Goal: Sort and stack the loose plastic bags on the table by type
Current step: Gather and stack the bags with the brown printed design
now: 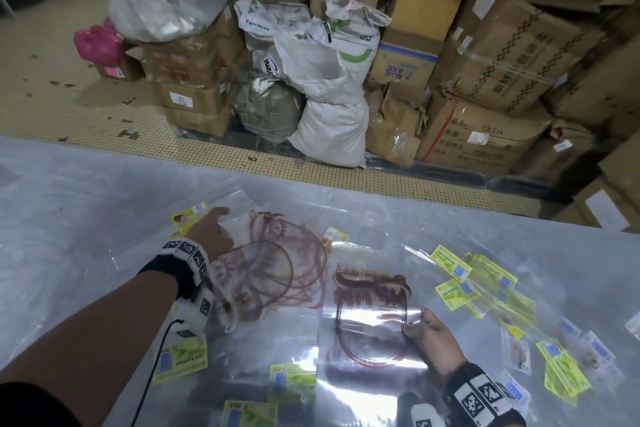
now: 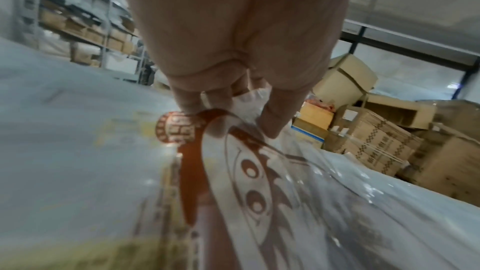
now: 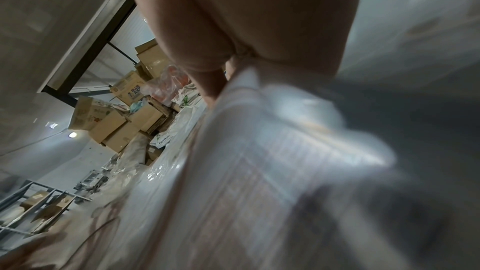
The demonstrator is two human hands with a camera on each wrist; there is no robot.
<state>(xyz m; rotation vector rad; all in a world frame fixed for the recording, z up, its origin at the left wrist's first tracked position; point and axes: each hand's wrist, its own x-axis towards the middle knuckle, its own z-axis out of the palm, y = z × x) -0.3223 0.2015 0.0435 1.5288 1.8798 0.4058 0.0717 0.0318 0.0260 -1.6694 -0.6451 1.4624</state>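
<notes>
1. In the head view I see my left hand [image 1: 213, 230] pressing with straight fingers on the pile of clear plastic bags with brown circular print [image 1: 277, 263] on the grey table [image 1: 69, 201]. My right hand [image 1: 431, 331] pinches the edge of one lifted clear bag with brown print [image 1: 369, 315].
2. The left wrist view shows my fingertips [image 2: 272, 124] on the printed film; I should keep it flat.
3. The right wrist view is blurred; I judge the corners must be aligned before letting go.
</notes>
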